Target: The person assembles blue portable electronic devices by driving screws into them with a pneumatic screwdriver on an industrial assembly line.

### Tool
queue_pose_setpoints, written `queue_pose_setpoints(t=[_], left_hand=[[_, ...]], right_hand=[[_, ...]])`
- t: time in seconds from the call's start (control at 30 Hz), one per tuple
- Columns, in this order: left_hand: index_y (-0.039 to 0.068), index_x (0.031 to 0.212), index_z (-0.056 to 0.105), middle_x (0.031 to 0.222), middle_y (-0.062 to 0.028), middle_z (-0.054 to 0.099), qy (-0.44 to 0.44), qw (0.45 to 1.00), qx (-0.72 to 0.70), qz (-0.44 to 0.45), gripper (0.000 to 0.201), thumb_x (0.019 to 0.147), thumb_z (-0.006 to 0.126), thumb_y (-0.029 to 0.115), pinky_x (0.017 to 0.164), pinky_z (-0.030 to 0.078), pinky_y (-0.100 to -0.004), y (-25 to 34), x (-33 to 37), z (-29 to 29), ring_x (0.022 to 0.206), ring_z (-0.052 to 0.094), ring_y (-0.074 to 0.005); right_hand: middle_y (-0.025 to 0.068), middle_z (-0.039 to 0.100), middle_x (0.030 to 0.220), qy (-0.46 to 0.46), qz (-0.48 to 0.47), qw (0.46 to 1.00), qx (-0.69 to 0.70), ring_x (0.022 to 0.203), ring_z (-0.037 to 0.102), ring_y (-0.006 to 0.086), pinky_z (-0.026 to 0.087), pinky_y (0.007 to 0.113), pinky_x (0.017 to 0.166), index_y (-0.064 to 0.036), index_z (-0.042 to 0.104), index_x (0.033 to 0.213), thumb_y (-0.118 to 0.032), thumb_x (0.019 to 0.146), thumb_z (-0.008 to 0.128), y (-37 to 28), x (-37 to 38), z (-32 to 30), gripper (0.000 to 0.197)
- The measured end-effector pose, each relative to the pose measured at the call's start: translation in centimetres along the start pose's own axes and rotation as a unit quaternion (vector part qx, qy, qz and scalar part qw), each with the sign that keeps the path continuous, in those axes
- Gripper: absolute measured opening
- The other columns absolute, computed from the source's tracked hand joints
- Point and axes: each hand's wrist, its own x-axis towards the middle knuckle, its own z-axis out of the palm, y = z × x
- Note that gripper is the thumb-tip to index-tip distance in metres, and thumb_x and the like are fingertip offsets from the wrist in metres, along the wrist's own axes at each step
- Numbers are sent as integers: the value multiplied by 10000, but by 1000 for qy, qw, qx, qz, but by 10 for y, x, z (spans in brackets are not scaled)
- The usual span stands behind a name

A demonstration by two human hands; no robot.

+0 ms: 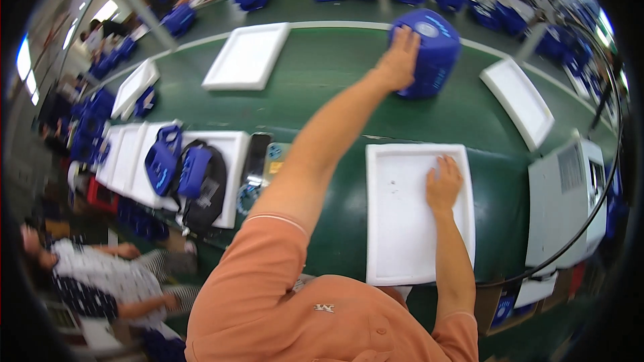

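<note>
While the left hand (402, 60) is touching a blue case (436, 57), the right hand (444, 184) is lying in a white tray (399, 234)

As one is looking from the left, a person (100, 278) in a patterned top is appearing beside the green table (282, 110). Nearby, two blue parts (163, 161) and a black object (206, 194) are lying over the left trays (233, 161), and next to them a dark flat device (257, 154) is resting. Farther back, another tray (246, 57) is lying on the table. The left arm is reaching forward, and the left hand is placing its fingers close together upon the left side of the blue case, which is standing near the far edge of the table; whether the thumb is clamping, I cannot tell. Nearer to the body, the right hand is resting inside the white tray, near its right wall, with its fingers spreading apart. At the right, one tilted tray (518, 104) and a grey machine (560, 201) are occupying the table.
</note>
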Motion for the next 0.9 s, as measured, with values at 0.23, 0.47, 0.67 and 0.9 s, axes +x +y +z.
queue_pose_setpoints(t=[0.23,0.47,0.67,0.9], left_hand=[[17,1455,483,1541,-301,408,-25,965,-186,-184,552,964,628,223,1171,354,-529,51,-177,38,1428,392,-493],[9,1138,643,1204,-207,647,216,838,-348,-359,290,959,658,237,1016,494,-434,99,-267,-2,1161,617,-396],[49,1063,709,1154,-159,695,109,887,-310,-326,327,902,735,332,1095,423,-453,105,-270,-6,1223,591,-357],[49,986,727,1048,-132,718,162,859,-330,-357,269,890,730,301,1064,435,-463,107,-276,-2,1165,621,-342]], right_hand=[[152,572,1461,-51,2,998,-22,1392,490,330,339,488,1159,-48,645,1339,-204,953,636,14,3,8,416],[139,509,1526,-86,16,994,-63,1426,450,326,328,471,1178,-52,579,1407,-217,1003,557,4,6,7,437],[136,508,1523,-71,35,993,-84,1435,439,318,317,464,1185,-49,558,1423,-235,1011,533,-2,-5,8,453],[142,516,1519,-103,-3,989,-101,1427,453,321,335,470,1175,-44,561,1420,-235,1014,523,0,-5,1,450]])
